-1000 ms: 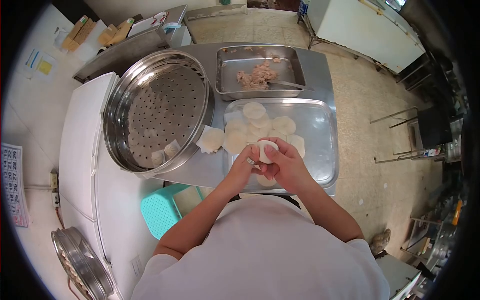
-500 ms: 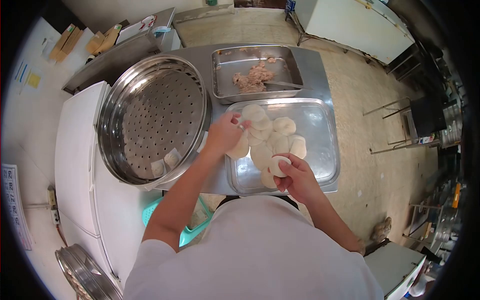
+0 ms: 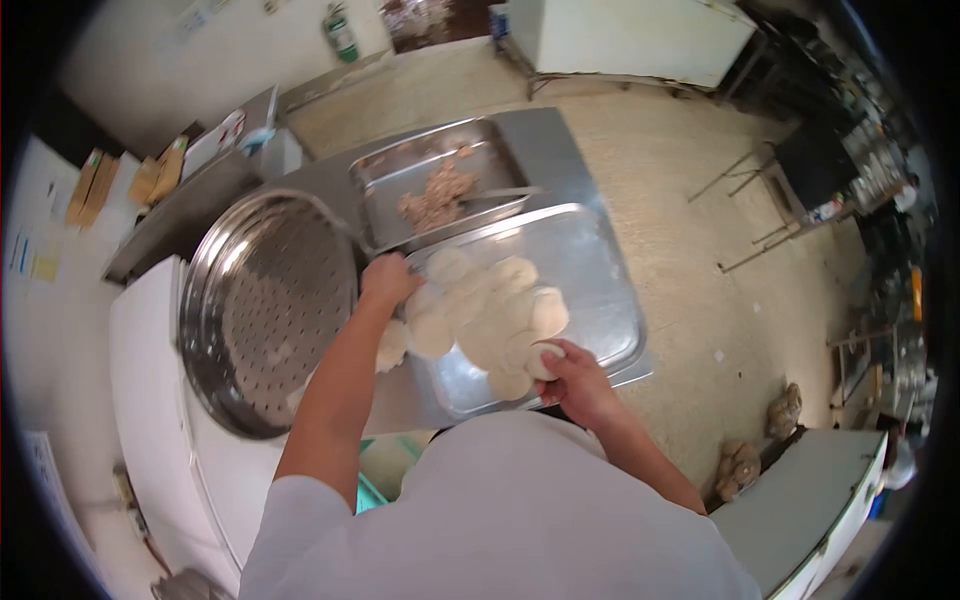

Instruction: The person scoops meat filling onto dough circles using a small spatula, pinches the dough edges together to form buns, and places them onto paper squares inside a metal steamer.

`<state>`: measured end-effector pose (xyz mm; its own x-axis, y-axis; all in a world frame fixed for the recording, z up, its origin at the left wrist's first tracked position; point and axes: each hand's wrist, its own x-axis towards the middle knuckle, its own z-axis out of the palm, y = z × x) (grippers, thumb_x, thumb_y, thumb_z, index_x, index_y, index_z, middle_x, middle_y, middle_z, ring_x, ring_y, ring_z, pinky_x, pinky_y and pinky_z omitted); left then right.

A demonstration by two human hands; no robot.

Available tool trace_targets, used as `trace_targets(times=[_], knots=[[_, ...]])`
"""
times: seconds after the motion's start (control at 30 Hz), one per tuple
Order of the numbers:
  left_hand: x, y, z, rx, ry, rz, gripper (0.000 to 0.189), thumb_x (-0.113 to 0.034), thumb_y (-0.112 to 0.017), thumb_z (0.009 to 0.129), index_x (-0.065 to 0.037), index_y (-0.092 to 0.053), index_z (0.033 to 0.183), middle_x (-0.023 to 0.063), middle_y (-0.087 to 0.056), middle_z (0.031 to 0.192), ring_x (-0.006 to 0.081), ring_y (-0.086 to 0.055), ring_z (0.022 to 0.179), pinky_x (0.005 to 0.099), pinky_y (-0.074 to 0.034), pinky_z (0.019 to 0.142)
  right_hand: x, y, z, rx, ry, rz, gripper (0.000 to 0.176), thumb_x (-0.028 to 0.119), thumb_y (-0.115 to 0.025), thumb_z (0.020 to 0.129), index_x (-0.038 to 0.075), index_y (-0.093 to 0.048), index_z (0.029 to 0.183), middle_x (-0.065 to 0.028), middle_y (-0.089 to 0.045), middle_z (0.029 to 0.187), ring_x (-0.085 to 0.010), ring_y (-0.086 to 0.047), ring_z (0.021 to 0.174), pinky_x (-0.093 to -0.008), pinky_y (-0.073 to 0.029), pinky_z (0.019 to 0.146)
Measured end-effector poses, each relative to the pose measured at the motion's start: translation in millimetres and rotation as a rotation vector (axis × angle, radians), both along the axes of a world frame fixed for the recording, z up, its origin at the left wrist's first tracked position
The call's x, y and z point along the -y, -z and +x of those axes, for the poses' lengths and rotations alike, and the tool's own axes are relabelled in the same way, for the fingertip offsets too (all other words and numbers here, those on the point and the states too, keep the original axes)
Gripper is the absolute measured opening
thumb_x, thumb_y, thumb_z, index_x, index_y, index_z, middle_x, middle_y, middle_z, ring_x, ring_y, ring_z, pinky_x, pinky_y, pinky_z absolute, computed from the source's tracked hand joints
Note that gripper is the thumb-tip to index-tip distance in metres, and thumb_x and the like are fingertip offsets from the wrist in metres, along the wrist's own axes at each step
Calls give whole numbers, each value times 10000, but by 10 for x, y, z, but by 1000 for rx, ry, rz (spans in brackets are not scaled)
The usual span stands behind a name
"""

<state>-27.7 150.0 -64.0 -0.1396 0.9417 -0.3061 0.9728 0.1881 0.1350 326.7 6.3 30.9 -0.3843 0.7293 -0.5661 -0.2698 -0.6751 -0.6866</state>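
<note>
Several round, pale dough wrappers (image 3: 485, 310) lie overlapping on the left half of a flat metal tray (image 3: 600, 285). My right hand (image 3: 580, 385) holds a round dough piece (image 3: 542, 360) between thumb and fingers above the tray's near edge. Up at the tray's left corner is my left hand (image 3: 390, 278), its fingers bent and blurred; whether it holds anything is not visible. Just beyond that hand, a deeper metal tray (image 3: 370, 205) holds minced filling (image 3: 440, 195) and a flat metal utensil (image 3: 500, 192).
A large perforated steamer pan (image 3: 270, 310) stands left of my left arm. Below it are a white cabinet (image 3: 150, 350) and a green basket (image 3: 370, 495). A black chair (image 3: 815, 165) stands on the floor to the right.
The view has turned and shifted, so the trays appear lower and further left. My left hand has moved off the wrappers to the tray's upper-left corner. My right hand still holds its dough piece.
</note>
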Motion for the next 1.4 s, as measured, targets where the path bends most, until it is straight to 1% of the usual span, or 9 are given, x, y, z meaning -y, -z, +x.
trace_targets(times=[0.13, 0.33, 0.47, 0.6, 0.8, 0.93, 1.2, 1.27, 1.4], knots=[[9, 203, -114, 78, -17, 53, 461, -488, -809, 801, -46, -775, 930, 202, -748, 1007, 380, -714, 991, 479, -564, 858, -4, 19, 64, -6, 39, 4, 309, 205, -580, 1053, -6, -589, 1279, -74, -648, 926, -134, -619, 710, -292, -508, 567], [191, -120, 89, 111, -66, 134, 481, -510, -808, 804, -37, -750, 870, 195, -747, 933, 388, -719, 925, 481, -561, 811, -19, 39, 93, -13, 2, 56, 329, 214, -557, 1065, -4, -578, 1311, -64, -639, 952, -129, -601, 730, -291, -503, 588], [179, -31, 79, 91, -20, 155, 439, -464, -825, 795, -42, -736, 881, 189, -741, 886, 394, -716, 873, 483, -558, 775, 15, 67, 80, 12, 0, 85, 324, 253, -579, 1057, -8, -609, 1248, -53, -635, 935, -127, -596, 712, -288, -503, 581], [182, 68, 45, 127, -40, 219, 383, -394, -839, 797, -36, -724, 870, 184, -738, 863, 402, -710, 842, 490, -551, 746, 40, 75, 80, 10, 14, 74, 358, 279, -604, 1044, -2, -592, 1264, -52, -629, 931, -129, -591, 706, -284, -495, 587], [183, 144, 81, 225, -65, 305, 357, -323, -819, 840, 1, -703, 936, 205, -734, 878, 413, -706, 852, 484, -551, 769, 131, 52, 130, 1, 81, 52, 368, 269, -606, 1045, -5, -580, 1289, -56, -630, 942, -130, -604, 718, -284, -503, 577], [220, 149, 88, 123, 40, 332, 354, -300, -836, 829, 2, -695, 945, 213, -725, 916, 410, -700, 898, 488, -547, 811, 225, 70, 186, 10, 117, 71, 384, 271, -599, 1047, -18, -576, 1300, -61, -626, 948, -131, -601, 716, -285, -506, 579], [86, 301, -95, 243, 5, 254, 285, -216, -831, 801, 19, -684, 870, 213, -713, 859, 411, -692, 830, 459, -536, 768, 626, 44, 373, 39, 266, 73, 368, 283, -578, 1059, -7, -581, 1286, -49, -615, 947, -119, -591, 723, -281, -506, 590], [104, 375, -153, 241, 71, 360, 250, -193, -788, 852, 21, -660, 870, 215, -702, 893, 412, -672, 821, 468, -521, 769, 773, -20, 461, 73, 316, 50, 347, 290, -568, 1071, 15, -590, 1282, -29, -609, 945, -111, -583, 743, -283, -501, 616], [291, 125, -3, 281, 128, 605, 192, -134, -720, 920, 31, -621, 914, 217, -679, 931, 395, -646, 833, 459, -509, 773, 1110, -7, 608, 99, 447, 73, 341, 286, -566, 1074, 12, -591, 1277, -33, -613, 957, -116, -583, 755, -288, -507, 642]])
